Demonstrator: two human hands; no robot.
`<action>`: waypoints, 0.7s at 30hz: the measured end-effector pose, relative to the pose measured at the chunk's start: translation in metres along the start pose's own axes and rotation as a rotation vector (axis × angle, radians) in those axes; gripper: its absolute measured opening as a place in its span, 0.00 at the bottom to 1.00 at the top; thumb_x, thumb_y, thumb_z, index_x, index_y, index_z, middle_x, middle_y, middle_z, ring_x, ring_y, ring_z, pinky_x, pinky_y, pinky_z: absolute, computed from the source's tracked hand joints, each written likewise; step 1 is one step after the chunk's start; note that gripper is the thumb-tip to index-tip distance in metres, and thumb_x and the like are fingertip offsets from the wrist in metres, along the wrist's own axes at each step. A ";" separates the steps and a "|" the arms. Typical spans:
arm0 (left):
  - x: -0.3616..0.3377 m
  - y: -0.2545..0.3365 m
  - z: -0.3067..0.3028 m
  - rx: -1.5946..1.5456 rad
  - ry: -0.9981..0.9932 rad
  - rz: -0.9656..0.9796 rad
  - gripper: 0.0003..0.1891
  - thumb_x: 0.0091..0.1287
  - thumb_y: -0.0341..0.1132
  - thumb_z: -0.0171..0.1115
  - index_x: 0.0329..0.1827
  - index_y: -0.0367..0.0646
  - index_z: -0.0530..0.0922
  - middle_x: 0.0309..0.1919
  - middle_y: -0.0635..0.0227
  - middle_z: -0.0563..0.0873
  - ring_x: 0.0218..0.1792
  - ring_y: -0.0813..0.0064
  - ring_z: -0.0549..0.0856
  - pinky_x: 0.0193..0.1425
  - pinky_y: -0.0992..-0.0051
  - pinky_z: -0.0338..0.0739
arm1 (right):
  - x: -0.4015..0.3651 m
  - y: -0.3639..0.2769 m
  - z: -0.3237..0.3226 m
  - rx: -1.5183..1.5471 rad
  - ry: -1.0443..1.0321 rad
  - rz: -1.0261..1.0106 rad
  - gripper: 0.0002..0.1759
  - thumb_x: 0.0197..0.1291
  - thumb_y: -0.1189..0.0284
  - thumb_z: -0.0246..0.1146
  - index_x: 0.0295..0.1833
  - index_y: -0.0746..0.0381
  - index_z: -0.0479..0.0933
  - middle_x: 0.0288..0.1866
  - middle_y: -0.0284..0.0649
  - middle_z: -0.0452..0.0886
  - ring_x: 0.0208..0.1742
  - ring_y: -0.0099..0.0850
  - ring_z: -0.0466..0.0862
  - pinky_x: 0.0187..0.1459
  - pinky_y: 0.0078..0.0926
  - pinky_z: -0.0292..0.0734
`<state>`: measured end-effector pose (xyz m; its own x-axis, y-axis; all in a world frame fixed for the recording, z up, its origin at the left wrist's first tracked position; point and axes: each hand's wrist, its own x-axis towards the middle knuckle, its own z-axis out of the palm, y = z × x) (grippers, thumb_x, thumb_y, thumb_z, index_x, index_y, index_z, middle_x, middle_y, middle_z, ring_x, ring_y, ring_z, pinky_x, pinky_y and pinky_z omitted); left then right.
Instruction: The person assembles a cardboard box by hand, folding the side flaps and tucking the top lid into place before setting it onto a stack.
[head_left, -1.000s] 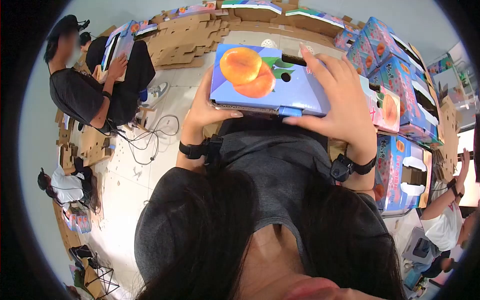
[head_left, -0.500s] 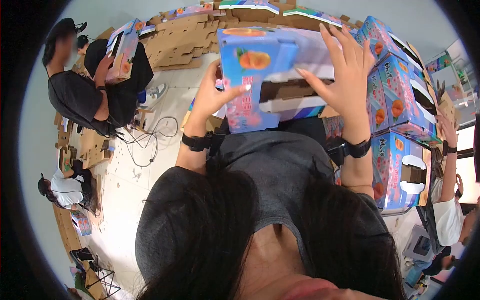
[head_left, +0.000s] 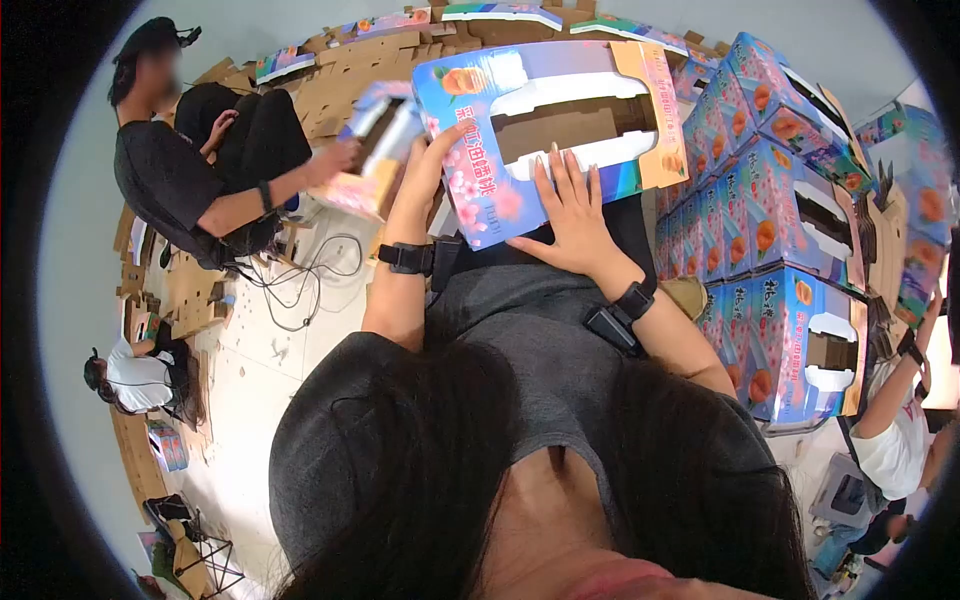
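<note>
Blue-pink cardboard carton w/ peach print & cutout (head_left: 570, 92) is above the lap, btwn both hands. L hand (head_left: 424, 172) clamped on its left edge, thumb on printed face; R hand (head_left: 578, 222) open, fingers slightly apart, against near side. Stacked peach-print cartons (head_left: 738, 230) to right; black-clad co-worker (head_left: 165, 165) at left.

Upper garment: dark grey, heather-textured top (head_left: 530, 335), short sleeves, scooped neckline. Hair (head_left: 400, 460): long, dark, loose, falling over both sides of the chest. Left wrist: black strap (head_left: 407, 258) carrying a black, box-shaped module (head_left: 446, 264). Right wrist: matching strap (head_left: 635, 299) and module (head_left: 610, 329). Left hand (head_left: 428, 170) and right hand (head_left: 580, 222): bare; nails on the right extend past the fingertips. Lower garment (head_left: 630, 245): black, partly hidden.
</note>
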<state>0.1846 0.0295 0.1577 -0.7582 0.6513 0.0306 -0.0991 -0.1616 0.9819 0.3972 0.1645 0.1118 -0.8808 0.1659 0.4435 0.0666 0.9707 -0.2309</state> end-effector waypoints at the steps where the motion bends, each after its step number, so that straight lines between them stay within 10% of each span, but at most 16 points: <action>1: 0.002 -0.003 -0.003 0.006 0.003 -0.015 0.37 0.62 0.47 0.73 0.61 0.22 0.70 0.53 0.52 0.84 0.54 0.66 0.85 0.61 0.69 0.77 | 0.000 0.001 -0.001 -0.002 0.004 -0.004 0.61 0.58 0.33 0.62 0.84 0.60 0.48 0.86 0.58 0.42 0.86 0.55 0.39 0.79 0.62 0.30; 14: -0.004 -0.006 0.002 -0.135 -0.015 -0.042 0.40 0.60 0.47 0.74 0.63 0.23 0.68 0.50 0.55 0.84 0.48 0.71 0.85 0.56 0.72 0.79 | 0.054 -0.031 -0.024 0.112 0.185 -0.015 0.57 0.51 0.34 0.67 0.71 0.71 0.68 0.64 0.61 0.77 0.71 0.56 0.71 0.77 0.65 0.45; 17: -0.009 -0.010 0.006 -0.083 0.132 -0.027 0.39 0.60 0.47 0.74 0.63 0.24 0.69 0.49 0.56 0.84 0.45 0.72 0.86 0.52 0.73 0.81 | 0.068 -0.055 -0.028 0.113 -0.087 0.168 0.54 0.49 0.37 0.70 0.69 0.69 0.69 0.58 0.54 0.81 0.66 0.53 0.76 0.77 0.63 0.47; 21: -0.013 -0.009 0.003 -0.119 0.188 -0.092 0.42 0.60 0.48 0.76 0.65 0.25 0.65 0.54 0.53 0.82 0.53 0.69 0.84 0.59 0.71 0.79 | 0.073 -0.041 0.010 0.256 0.332 0.062 0.44 0.45 0.38 0.72 0.53 0.67 0.79 0.37 0.54 0.82 0.42 0.50 0.80 0.58 0.48 0.69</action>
<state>0.1968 0.0249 0.1492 -0.8478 0.5198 -0.1047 -0.2406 -0.2012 0.9496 0.3259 0.1354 0.1449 -0.6770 0.3101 0.6675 -0.0410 0.8896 -0.4549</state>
